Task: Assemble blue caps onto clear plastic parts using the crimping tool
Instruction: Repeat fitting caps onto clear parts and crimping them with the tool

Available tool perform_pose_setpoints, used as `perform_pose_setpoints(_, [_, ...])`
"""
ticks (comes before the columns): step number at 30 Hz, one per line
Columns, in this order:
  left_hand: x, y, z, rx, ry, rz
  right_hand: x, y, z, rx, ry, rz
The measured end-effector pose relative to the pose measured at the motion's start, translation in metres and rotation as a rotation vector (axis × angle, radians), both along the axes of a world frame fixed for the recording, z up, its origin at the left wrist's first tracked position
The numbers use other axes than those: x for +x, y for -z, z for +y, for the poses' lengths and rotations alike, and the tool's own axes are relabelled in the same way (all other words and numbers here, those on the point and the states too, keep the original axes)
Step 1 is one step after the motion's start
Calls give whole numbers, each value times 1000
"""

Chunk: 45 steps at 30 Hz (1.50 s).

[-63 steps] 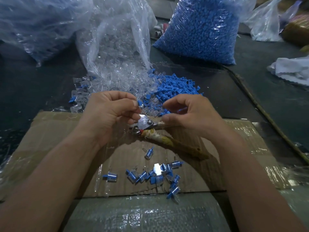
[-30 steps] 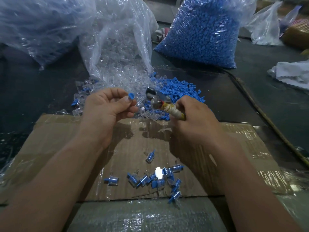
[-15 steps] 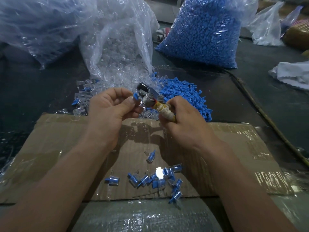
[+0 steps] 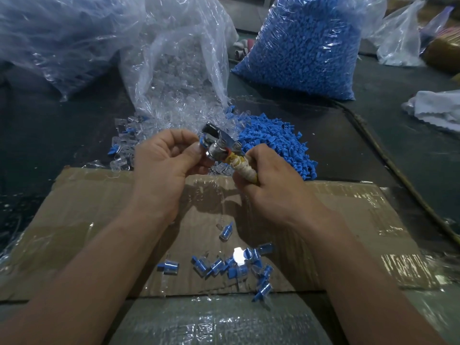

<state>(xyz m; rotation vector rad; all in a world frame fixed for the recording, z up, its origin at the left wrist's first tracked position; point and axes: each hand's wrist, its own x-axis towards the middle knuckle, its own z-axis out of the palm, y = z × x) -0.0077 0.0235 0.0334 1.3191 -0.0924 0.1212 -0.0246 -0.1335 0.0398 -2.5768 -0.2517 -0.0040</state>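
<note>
My right hand (image 4: 268, 185) grips the tape-wrapped handle of the crimping tool (image 4: 224, 148), whose shiny metal jaws point up and left. My left hand (image 4: 161, 163) pinches a small capped part (image 4: 202, 143) between thumb and forefinger, right at the tool's jaws; only a sliver of blue shows. Loose blue caps (image 4: 276, 145) lie heaped on the dark table behind my hands. Clear plastic parts (image 4: 174, 95) spill from an open bag beside them. Several assembled pieces (image 4: 231, 265) lie on the cardboard sheet (image 4: 348, 220) below my wrists.
A full bag of blue caps (image 4: 306, 46) stands at the back right, and a crumpled clear bag (image 4: 62, 38) at the back left. A white cloth (image 4: 438, 108) lies at the right edge. A thin stick (image 4: 398, 175) runs diagonally past the cardboard.
My right hand swung the tool's head up from over the cardboard to the left hand's fingertips. The capped part in my left hand now sits at the jaws.
</note>
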Motion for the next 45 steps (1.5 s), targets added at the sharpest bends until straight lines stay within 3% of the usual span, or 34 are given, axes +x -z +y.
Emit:
perform_pose_setpoints(33, [-2,3,-3,75,-41,39,3,-1,2,-134,-43,23])
perform_pose_setpoints(40, [-4,2,-3,117,-58,-49,3,3,2,-131,-36,-94])
perform_pose_setpoints(45, [-3,1,1,189,-100,-116,5,4,-1,-107,-82,-53])
